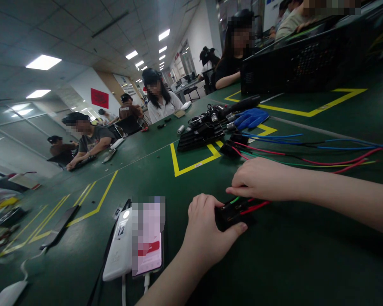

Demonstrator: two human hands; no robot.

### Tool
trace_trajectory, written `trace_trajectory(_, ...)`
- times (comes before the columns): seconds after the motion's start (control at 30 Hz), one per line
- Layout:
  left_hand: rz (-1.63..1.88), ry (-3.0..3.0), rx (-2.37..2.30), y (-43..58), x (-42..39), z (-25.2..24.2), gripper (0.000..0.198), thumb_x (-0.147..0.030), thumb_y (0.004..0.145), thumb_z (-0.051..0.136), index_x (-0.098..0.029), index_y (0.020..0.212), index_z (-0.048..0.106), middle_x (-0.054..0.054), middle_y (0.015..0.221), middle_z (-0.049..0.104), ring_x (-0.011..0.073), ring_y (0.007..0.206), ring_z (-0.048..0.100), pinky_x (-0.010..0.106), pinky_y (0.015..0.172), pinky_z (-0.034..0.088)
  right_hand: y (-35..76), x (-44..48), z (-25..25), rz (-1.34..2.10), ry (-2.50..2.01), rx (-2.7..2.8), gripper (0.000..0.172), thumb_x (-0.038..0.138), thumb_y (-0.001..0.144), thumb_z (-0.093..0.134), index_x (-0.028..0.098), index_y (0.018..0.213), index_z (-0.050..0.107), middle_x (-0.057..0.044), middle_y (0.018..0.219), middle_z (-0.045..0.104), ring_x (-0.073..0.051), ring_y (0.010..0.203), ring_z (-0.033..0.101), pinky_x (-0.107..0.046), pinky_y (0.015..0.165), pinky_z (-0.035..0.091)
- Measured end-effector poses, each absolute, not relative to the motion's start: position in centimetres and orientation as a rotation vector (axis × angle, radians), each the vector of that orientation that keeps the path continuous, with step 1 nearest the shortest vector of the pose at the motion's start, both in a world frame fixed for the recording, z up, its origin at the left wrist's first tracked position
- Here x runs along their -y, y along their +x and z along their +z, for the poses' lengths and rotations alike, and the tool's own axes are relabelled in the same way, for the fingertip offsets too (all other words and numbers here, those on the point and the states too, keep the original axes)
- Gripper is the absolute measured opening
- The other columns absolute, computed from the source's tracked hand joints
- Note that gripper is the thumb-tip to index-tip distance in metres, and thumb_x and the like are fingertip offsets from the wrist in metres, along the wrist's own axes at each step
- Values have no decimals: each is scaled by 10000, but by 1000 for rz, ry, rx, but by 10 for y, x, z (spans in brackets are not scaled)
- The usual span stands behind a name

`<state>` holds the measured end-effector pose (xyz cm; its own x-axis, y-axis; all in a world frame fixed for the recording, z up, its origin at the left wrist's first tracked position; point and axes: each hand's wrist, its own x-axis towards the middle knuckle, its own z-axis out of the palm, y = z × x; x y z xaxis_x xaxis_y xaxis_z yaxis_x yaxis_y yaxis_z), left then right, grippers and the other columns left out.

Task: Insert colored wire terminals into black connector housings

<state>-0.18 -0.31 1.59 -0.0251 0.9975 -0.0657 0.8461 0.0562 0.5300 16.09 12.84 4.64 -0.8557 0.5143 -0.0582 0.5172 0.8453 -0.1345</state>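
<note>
My left hand (207, 229) is closed around a black connector block (231, 214), its thumb along the near side and its fingers at the far end. A short green wire (233, 200) and red wires (254, 207) run from the block. Above it, my right hand (255, 178) has its fingers curled together, tips close to the green wire. Whatever it pinches is hidden. Beyond my right hand lies a similar black block (228, 148) with red, green and blue wires (306, 142) trailing rightward.
Left of my hands lie a phone (151, 238) and a white power bank (116, 255), with cables. Farther off are a black slotted part (199, 137), a blue glove (249, 119) and a large black case (293, 68). Yellow tape (194, 165) marks the green table; several people sit around.
</note>
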Motion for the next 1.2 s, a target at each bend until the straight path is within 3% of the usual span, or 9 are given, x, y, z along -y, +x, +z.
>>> trace_trajectory(0.4, 509, 1861, -1922, -2, 1, 14, 370, -399, 783, 798, -225, 939, 511, 54, 1028, 564, 294, 1038, 510, 441, 905, 406, 166, -119, 54, -758, 787, -3096, 431, 521, 912, 462, 220, 614, 541, 0, 604, 540, -153, 575, 492, -315, 562, 301)
trace_trajectory(0.73, 483, 1835, -1923, -2, 1, 16, 350, -405, 790, 794, -223, 943, 537, 48, 1031, 550, 283, 1020, 506, 424, 881, 412, 170, -128, 56, -433, 712, -3051, 414, 464, 956, 442, 215, 690, 640, -51, 746, 668, -201, 698, 561, -348, 666, 355)
trace_trajectory(0.97, 474, 1834, -1925, -2, 2, 16, 358, -408, 787, 798, -220, 937, 532, 50, 1033, 544, 288, 1028, 500, 445, 904, 407, 169, -129, 51, -576, 733, -2915, 407, 493, 966, 430, 220, 825, 697, -54, 817, 697, -210, 717, 583, -350, 653, 364)
trace_trajectory(1.2, 475, 1835, -1929, -1, 2, 15, 356, -395, 783, 801, -223, 932, 527, 46, 1027, 548, 283, 1027, 502, 433, 898, 412, 166, -124, 50, -609, 637, -2936, 389, 448, 967, 441, 220, 728, 644, -32, 778, 670, -181, 682, 560, -341, 636, 344)
